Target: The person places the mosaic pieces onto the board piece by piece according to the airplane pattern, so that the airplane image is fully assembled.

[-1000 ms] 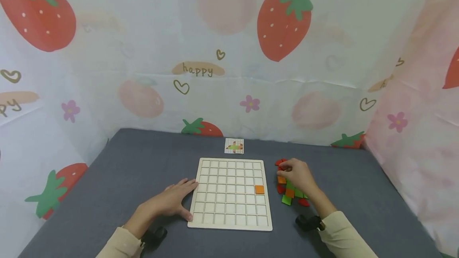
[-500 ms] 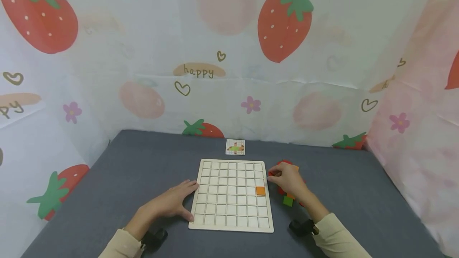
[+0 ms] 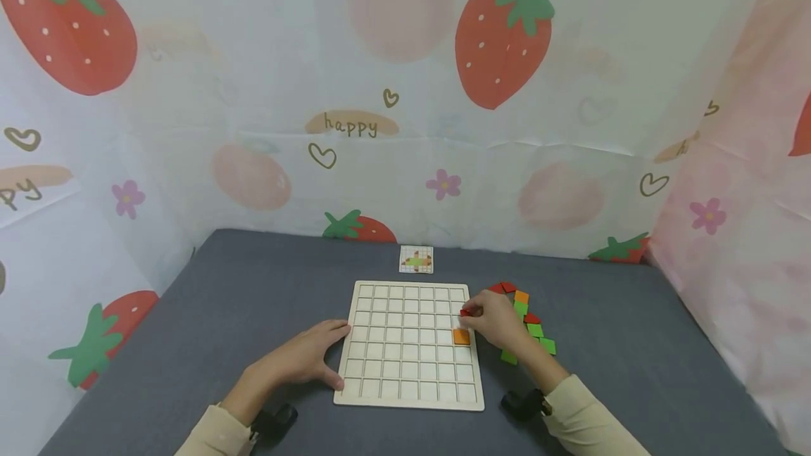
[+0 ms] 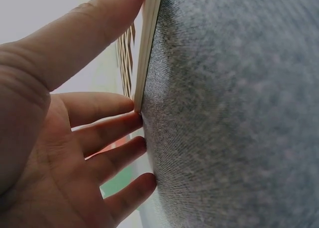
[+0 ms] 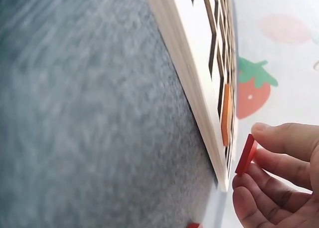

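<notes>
A pale wooden grid board (image 3: pixel 401 345) lies flat on the dark grey table. One orange square tile (image 3: pixel 461 337) sits in a cell of its right-hand column. At the board's left edge rests my left hand (image 3: pixel 307 354), fingers spread; in the left wrist view its thumb and fingertips (image 4: pixel 133 104) touch the board's side. My right hand (image 3: pixel 497 319) pinches a small red tile (image 5: pixel 246 155) between thumb and fingers. It holds this tile over the board's right edge, just beyond the orange tile in the head view.
Right of the board lie loose red, green (image 3: pixel 535 330) and orange (image 3: pixel 522 297) tiles, partly hidden by my right hand and forearm. A small card (image 3: pixel 416 260) with a coloured grid picture lies behind the board. A strawberry-print curtain (image 3: pixel 380 90) stands behind the table.
My right hand has moved left from the loose tiles to the board's right edge, carrying the red tile. More of the pile shows now. My left hand has stayed at the board's left edge.
</notes>
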A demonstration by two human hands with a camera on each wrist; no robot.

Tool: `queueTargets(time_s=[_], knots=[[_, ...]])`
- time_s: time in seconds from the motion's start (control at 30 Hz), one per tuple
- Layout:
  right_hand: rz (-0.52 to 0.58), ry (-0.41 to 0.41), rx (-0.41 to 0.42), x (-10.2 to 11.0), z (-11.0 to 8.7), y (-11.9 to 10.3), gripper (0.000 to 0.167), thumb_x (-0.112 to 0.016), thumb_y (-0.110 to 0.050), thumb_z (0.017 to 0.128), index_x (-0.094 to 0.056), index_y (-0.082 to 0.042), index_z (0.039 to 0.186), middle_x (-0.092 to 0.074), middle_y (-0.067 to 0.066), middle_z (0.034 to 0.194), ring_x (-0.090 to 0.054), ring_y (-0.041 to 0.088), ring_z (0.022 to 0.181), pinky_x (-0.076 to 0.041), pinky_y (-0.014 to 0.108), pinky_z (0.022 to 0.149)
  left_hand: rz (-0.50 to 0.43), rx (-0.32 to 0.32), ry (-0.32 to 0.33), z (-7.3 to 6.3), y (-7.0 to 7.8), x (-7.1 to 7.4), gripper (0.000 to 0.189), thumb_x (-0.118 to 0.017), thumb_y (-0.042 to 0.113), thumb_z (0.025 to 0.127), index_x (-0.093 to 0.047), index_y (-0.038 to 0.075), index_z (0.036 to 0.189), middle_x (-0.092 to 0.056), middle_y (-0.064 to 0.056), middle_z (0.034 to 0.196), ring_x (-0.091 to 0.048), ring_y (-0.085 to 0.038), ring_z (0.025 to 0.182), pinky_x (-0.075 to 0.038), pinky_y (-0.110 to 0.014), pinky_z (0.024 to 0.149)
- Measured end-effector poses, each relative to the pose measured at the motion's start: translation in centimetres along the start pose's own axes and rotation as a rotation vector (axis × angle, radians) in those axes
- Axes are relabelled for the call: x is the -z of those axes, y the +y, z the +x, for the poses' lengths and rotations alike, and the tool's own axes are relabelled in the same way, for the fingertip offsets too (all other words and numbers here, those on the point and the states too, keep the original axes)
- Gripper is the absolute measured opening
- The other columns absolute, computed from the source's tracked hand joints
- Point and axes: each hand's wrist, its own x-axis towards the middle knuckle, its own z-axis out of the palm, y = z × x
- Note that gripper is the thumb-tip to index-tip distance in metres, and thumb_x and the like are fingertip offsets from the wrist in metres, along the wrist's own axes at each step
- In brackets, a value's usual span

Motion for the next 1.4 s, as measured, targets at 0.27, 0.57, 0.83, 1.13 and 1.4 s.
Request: queueTargets(time_s=[0.27,0.57,0.83,1.13,1.4], knots=[[-0.024,-0.017,0.018,-0.7,0.3,-0.4,0.017,-0.077,-0.013,0.081,-0.076,-0.003,0.095,-0.064,0.005,0.090,-0.059,0.014,0.079,-0.051,0.026,0.065,-0.003,0.000,-0.002,-0.2,0.1,0.1,0.097,-0.087,0.032,0.068,-0.041,-0.004,0.145,-0.038,-0.019,0.153,-0.033,-0.040,0.143,-0.029,-0.060,0.112],[-0.073,-0.025,0.039,-1.3,0.7,-0.6,0.015,-0.079,-0.014,0.079,-0.077,-0.004,0.091,-0.064,0.004,0.086,-0.057,0.013,0.076,-0.051,0.027,0.065,0.023,0.003,-0.005,0.1,-0.1,-0.2,0.098,-0.087,0.033,0.067,-0.041,-0.003,0.145,-0.038,-0.019,0.152,-0.035,-0.040,0.142,-0.032,-0.059,0.111],[-0.104,-0.032,0.015,-1.6,1.0,-1.0,0.014,-0.079,-0.016,0.080,-0.077,-0.005,0.089,-0.065,0.005,0.087,-0.059,0.014,0.078,-0.053,0.030,0.067,0.023,-0.009,0.001,0.1,-0.3,-0.2,0.098,-0.087,0.034,0.068,-0.041,-0.004,0.145,-0.038,-0.020,0.153,-0.034,-0.040,0.142,-0.031,-0.059,0.111],[-0.150,-0.033,0.055,-1.7,1.0,-0.8,0.008,-0.076,-0.010,0.082,-0.077,-0.004,0.087,-0.067,0.006,0.088,-0.062,0.018,0.081,-0.055,0.033,0.069,0.017,-0.008,-0.004,0.1,-0.3,-0.2,0.098,-0.087,0.034,0.068,-0.040,-0.003,0.146,-0.037,-0.019,0.153,-0.034,-0.040,0.143,-0.032,-0.058,0.112],[-0.161,-0.030,0.053,-1.6,1.1,-0.9,0.007,-0.077,-0.012,0.082,-0.077,-0.005,0.084,-0.067,0.005,0.085,-0.060,0.015,0.077,-0.053,0.030,0.066,0.024,-0.012,-0.002,0.1,-0.2,-0.3,0.097,-0.087,0.033,0.068,-0.040,-0.004,0.145,-0.037,-0.020,0.153,-0.033,-0.039,0.143,-0.031,-0.057,0.112]])
